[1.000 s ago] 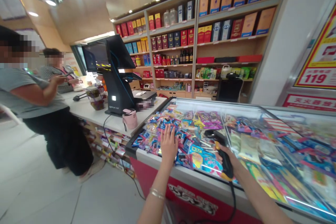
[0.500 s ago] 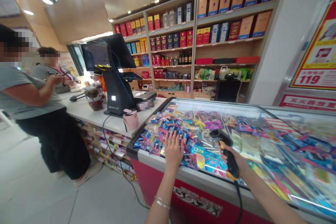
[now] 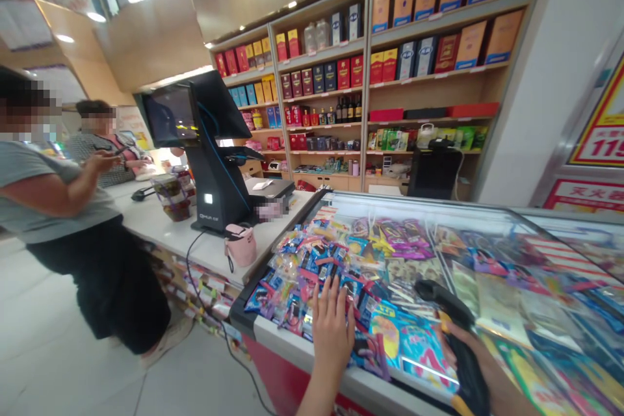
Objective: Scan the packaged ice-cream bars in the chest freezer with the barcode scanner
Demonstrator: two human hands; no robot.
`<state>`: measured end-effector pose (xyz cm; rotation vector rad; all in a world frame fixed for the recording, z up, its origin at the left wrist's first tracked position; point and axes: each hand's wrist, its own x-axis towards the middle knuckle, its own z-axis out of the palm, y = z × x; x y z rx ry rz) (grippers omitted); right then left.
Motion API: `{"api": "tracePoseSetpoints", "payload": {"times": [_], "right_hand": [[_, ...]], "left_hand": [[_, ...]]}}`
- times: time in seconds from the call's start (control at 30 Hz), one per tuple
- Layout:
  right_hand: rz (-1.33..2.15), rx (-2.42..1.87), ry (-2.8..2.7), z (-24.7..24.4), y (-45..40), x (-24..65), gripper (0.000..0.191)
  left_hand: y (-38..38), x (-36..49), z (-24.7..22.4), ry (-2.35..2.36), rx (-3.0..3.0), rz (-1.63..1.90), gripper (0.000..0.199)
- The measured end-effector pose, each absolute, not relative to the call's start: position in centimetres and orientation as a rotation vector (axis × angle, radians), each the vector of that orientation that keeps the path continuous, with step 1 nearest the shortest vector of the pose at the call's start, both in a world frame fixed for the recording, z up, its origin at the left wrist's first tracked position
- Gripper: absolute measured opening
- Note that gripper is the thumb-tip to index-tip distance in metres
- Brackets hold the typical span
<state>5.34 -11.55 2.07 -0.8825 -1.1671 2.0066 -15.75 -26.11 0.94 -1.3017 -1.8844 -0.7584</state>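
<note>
The left hand (image 3: 333, 328) is resting open on the glass lid of a display freezer (image 3: 287, 341), fingers spread and holding nothing, above bright foil packets (image 3: 312, 266) lying under the glass. The right hand (image 3: 482, 354) is closing around a black handheld barcode scanner (image 3: 465, 364) over the lid's near right part. Past the freezer's left end, a pink bag (image 3: 241, 247) is sitting on the worktop (image 3: 209, 257) beside a black POS terminal (image 3: 214, 169), where a person (image 3: 49, 201) is standing. Boxed liquor (image 3: 344, 73) is filling wooden shelves (image 3: 312, 151) behind the freezer.
</note>
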Motion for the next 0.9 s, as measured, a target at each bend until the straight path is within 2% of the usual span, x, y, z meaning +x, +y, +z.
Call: {"api": "tracePoseSetpoints", "payload": {"times": [0.33, 0.53, 0.7, 0.9], "right_hand": [[1.979, -0.735, -1.153, 2.4, -11.5, 5.4, 0.030], [1.848, -0.695, -1.062, 3.8, -12.1, 8.0, 0.029], [1.682, -0.770, -1.033, 4.6, -10.4, 15.0, 0.026], [1.446, -0.965, -0.908, 3.9, -6.0, 24.3, 0.026]], "left_hand": [[-26.1, -15.9, 0.8, -1.823, -1.241, -0.883, 0.035], [-25.2, -14.2, 3.5, -1.854, -1.170, -1.078, 0.034], [-17.6, -9.5, 6.7, -1.865, -1.404, -1.123, 0.038], [-4.8, -1.4, 7.3, -1.911, -1.850, -0.923, 0.037]]}}
